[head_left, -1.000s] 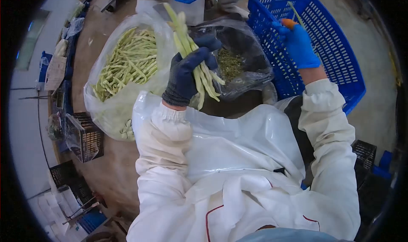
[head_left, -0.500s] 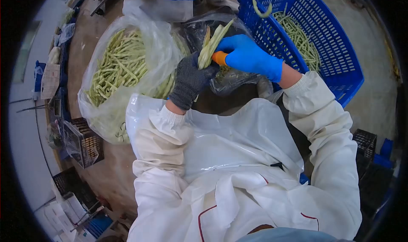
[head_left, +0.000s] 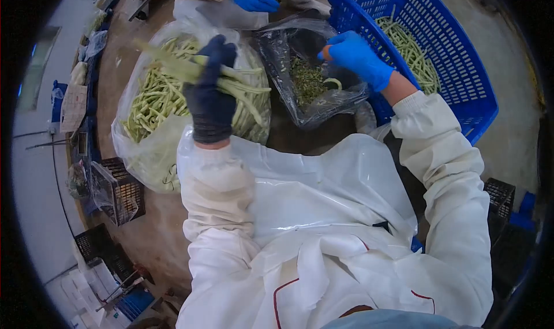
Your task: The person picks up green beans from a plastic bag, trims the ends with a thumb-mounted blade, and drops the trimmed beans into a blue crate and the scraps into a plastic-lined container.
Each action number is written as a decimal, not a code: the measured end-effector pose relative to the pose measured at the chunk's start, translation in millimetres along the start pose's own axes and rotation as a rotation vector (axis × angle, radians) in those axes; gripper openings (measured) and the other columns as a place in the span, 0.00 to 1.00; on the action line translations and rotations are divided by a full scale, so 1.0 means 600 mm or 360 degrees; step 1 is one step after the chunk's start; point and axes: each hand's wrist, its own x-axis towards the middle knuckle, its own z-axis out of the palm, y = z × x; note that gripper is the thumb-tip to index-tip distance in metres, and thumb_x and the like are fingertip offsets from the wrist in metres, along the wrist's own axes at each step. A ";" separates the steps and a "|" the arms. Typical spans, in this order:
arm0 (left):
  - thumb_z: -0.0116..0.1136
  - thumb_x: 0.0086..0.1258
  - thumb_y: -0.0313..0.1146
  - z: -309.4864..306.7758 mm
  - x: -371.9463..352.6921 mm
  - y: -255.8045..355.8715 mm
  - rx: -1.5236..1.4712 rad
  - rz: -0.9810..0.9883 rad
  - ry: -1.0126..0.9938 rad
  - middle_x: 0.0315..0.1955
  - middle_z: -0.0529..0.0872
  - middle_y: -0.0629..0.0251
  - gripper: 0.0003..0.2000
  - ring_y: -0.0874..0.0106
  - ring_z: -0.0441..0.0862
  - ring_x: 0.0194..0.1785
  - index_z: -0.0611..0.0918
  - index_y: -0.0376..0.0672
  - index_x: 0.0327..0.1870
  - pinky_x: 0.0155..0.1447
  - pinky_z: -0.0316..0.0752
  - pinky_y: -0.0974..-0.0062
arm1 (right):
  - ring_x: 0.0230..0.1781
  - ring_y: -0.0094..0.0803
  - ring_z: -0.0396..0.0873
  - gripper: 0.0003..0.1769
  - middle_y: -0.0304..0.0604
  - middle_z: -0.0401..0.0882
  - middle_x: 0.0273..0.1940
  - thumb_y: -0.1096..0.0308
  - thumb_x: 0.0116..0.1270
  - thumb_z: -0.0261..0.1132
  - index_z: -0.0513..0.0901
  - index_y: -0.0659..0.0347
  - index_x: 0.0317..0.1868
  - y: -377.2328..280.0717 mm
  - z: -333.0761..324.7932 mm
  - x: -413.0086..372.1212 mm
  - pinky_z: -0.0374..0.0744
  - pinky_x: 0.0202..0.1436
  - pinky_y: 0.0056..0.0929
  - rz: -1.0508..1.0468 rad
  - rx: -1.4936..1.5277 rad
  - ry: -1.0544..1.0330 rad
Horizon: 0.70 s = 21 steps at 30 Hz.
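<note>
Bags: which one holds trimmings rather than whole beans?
The smaller bag under the right hand, beside the blue crate: dark chopped bits inside. The larger bag, behind the left hand gripping a bean bundle, is full of whole beans.

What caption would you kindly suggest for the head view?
Dark-gloved left hand grips pale green bean pods; blue-gloved right hand above clear plastic bag.

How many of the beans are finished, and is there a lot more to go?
Done: a layer of green beans lies in the blue plastic crate, and clipped bits sit in the dark plastic bag. In hand: the dark-gloved left hand grips a bunch of beans; the blue-gloved right hand is over the dark bag. Left: the clear plastic bag of beans looks quite full, so probably lots.
</note>
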 end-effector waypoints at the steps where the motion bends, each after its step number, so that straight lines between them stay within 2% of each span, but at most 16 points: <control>1: 0.55 0.71 0.31 -0.020 0.008 0.015 -0.0077 -0.0013 0.0009 0.51 0.80 0.58 0.17 0.71 0.80 0.52 0.76 0.33 0.57 0.63 0.74 0.69 | 0.38 0.35 0.82 0.15 0.48 0.85 0.41 0.70 0.56 0.62 0.86 0.59 0.44 0.004 -0.010 0.007 0.79 0.44 0.32 0.0011 -0.0482 0.0080; 2: 0.53 0.72 0.33 -0.033 0.011 0.024 -0.0154 -0.0005 0.0038 0.50 0.80 0.60 0.16 0.72 0.80 0.52 0.76 0.34 0.57 0.63 0.74 0.70 | 0.39 0.36 0.82 0.16 0.49 0.84 0.43 0.70 0.56 0.62 0.86 0.58 0.46 0.008 -0.016 0.010 0.79 0.46 0.33 0.0021 -0.0961 0.0164; 4: 0.46 0.76 0.34 -0.053 0.016 0.026 -0.0272 -0.0029 -0.0083 0.53 0.81 0.60 0.17 0.71 0.79 0.55 0.74 0.35 0.60 0.64 0.72 0.68 | 0.42 0.39 0.82 0.19 0.51 0.83 0.46 0.71 0.54 0.62 0.85 0.55 0.48 0.043 -0.001 0.006 0.78 0.48 0.35 -0.0278 -0.0967 0.0299; 5: 0.46 0.76 0.34 -0.054 0.015 0.023 -0.0278 -0.0037 -0.0042 0.54 0.80 0.59 0.17 0.71 0.79 0.55 0.74 0.35 0.60 0.64 0.72 0.68 | 0.43 0.41 0.81 0.20 0.52 0.82 0.47 0.72 0.54 0.62 0.85 0.54 0.50 0.059 0.009 0.005 0.78 0.49 0.36 -0.0423 -0.0970 0.0367; 8: 0.47 0.75 0.35 -0.023 0.001 0.001 -0.0327 -0.0088 0.0021 0.55 0.80 0.58 0.16 0.71 0.80 0.55 0.76 0.36 0.58 0.64 0.72 0.67 | 0.47 0.45 0.81 0.21 0.51 0.82 0.49 0.68 0.56 0.62 0.82 0.59 0.53 -0.009 0.033 -0.020 0.77 0.52 0.36 -0.0548 -0.0381 -0.0009; 11: 0.49 0.74 0.35 -0.007 -0.007 -0.013 -0.0410 -0.0156 0.0005 0.54 0.80 0.58 0.15 0.71 0.80 0.54 0.77 0.37 0.56 0.64 0.73 0.67 | 0.47 0.39 0.80 0.22 0.49 0.82 0.50 0.70 0.58 0.59 0.81 0.60 0.55 -0.021 0.079 -0.030 0.76 0.53 0.34 -0.0792 0.0177 -0.0465; 14: 0.53 0.72 0.34 0.002 -0.006 -0.022 -0.0516 -0.0188 0.0100 0.49 0.83 0.61 0.14 0.72 0.81 0.51 0.78 0.38 0.54 0.61 0.75 0.69 | 0.45 0.33 0.79 0.21 0.47 0.84 0.45 0.71 0.59 0.58 0.81 0.61 0.54 -0.032 0.112 -0.054 0.75 0.54 0.32 -0.0757 0.0389 -0.0619; 15: 0.53 0.72 0.34 -0.004 -0.002 -0.023 -0.0456 -0.0140 0.0064 0.49 0.83 0.61 0.14 0.72 0.81 0.51 0.78 0.37 0.54 0.61 0.75 0.69 | 0.42 0.36 0.80 0.18 0.49 0.84 0.41 0.70 0.60 0.58 0.82 0.62 0.51 -0.033 0.114 -0.054 0.76 0.50 0.33 -0.0696 0.0437 -0.0694; 17: 0.53 0.73 0.34 -0.032 0.012 -0.014 -0.0342 -0.0034 -0.0004 0.50 0.82 0.60 0.14 0.71 0.81 0.50 0.78 0.37 0.54 0.61 0.75 0.68 | 0.39 0.37 0.80 0.16 0.50 0.84 0.39 0.69 0.62 0.59 0.83 0.62 0.49 -0.035 0.090 -0.054 0.76 0.46 0.34 -0.0778 0.0225 -0.0605; 18: 0.53 0.72 0.33 -0.053 0.023 0.021 -0.0335 0.0186 0.0221 0.49 0.82 0.60 0.14 0.70 0.81 0.47 0.78 0.36 0.54 0.59 0.75 0.68 | 0.38 0.38 0.80 0.14 0.51 0.83 0.37 0.68 0.63 0.59 0.83 0.62 0.48 -0.035 0.072 -0.053 0.76 0.45 0.35 -0.0817 0.0116 -0.0562; 21: 0.55 0.69 0.30 -0.089 0.033 0.074 -0.0006 0.0404 0.0010 0.43 0.84 0.61 0.16 0.72 0.80 0.44 0.78 0.33 0.55 0.55 0.74 0.72 | 0.36 0.30 0.78 0.13 0.47 0.83 0.35 0.69 0.66 0.59 0.82 0.63 0.48 -0.018 0.028 -0.052 0.75 0.42 0.32 -0.0700 -0.0361 -0.0375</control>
